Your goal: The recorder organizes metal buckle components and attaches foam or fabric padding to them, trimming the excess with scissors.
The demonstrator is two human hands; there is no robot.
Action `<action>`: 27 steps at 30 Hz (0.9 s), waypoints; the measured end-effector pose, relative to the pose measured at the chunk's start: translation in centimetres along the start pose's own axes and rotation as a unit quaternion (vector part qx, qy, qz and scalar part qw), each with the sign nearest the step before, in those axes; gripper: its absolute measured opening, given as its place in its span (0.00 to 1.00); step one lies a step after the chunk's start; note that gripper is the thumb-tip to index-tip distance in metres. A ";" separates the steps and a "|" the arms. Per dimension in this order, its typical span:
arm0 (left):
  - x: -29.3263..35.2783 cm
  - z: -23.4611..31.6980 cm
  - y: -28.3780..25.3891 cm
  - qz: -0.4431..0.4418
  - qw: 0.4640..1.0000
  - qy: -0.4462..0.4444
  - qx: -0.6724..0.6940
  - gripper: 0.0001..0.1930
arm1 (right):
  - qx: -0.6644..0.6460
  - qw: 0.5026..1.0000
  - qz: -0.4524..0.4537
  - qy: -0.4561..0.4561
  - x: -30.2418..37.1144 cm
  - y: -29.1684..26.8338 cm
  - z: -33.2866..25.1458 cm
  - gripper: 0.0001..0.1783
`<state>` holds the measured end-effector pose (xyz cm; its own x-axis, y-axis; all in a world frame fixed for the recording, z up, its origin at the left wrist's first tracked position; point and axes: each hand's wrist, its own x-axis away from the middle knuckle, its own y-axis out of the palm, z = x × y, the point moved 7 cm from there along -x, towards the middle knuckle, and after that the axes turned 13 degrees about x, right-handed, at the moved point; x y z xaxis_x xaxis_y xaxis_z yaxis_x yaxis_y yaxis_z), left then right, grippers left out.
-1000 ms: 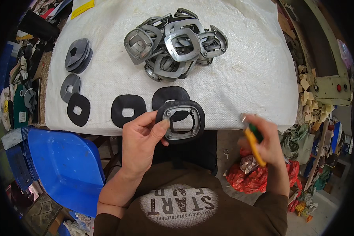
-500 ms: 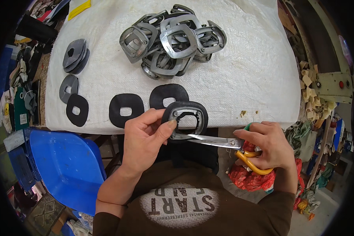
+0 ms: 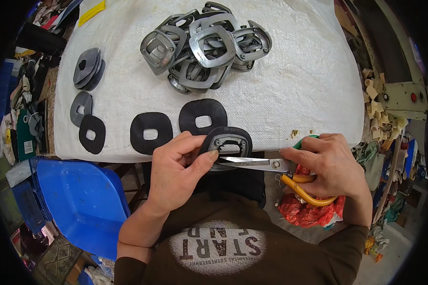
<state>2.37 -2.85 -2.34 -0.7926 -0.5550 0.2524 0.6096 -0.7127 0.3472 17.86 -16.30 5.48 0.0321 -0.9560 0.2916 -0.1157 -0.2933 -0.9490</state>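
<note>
My left hand [image 3: 173,178] pinches a rounded-square metal frame [image 3: 245,147] between thumb and fingers, just off the table's front edge. Black material [image 3: 227,130] wraps the frame's outer rim, and a jagged black edge shows inside its opening. A pair of scissors [image 3: 276,165] with orange handles is in my right hand [image 3: 333,164], fingers closed around the grips. The blades point left, their tips at the frame's lower part near my left thumb. Beyond the frame, black rounded-square pads [image 3: 209,107] with square holes lie on the white table cover [image 3: 290,85].
A heap of bare metal frames [image 3: 195,47] sits at the far middle. Grey pads [image 3: 83,78] are stacked at the left, near a yellow strip [image 3: 92,13]. A blue basin [image 3: 81,199] stands below left; red plastic bags [image 3: 297,213] lie below right.
The frame has tilted and shifted slightly right in my left hand. My right hand and the scissors have turned, bringing the blades a little higher across the frame's lower part.
</note>
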 end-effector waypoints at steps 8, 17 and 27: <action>0.0 -0.2 0.4 -0.011 1.000 -0.006 -0.013 0.10 | -0.008 1.000 -0.010 -0.013 0.0 0.4 -0.3 0.27; -0.1 -0.8 0.5 -0.021 0.999 -0.034 -0.010 0.10 | -0.016 0.999 -0.015 -0.028 0.4 0.9 0.1 0.26; -0.2 -0.7 -0.5 0.030 0.999 -0.033 0.019 0.09 | -0.087 0.993 0.074 -0.003 1.1 0.5 2.2 0.25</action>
<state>2.29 -2.66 -3.16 -0.7552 -0.5655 0.3314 0.6553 -0.6618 0.3641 20.02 -17.53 5.12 0.0072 -0.9887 0.1495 -0.2889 -0.1452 -0.9463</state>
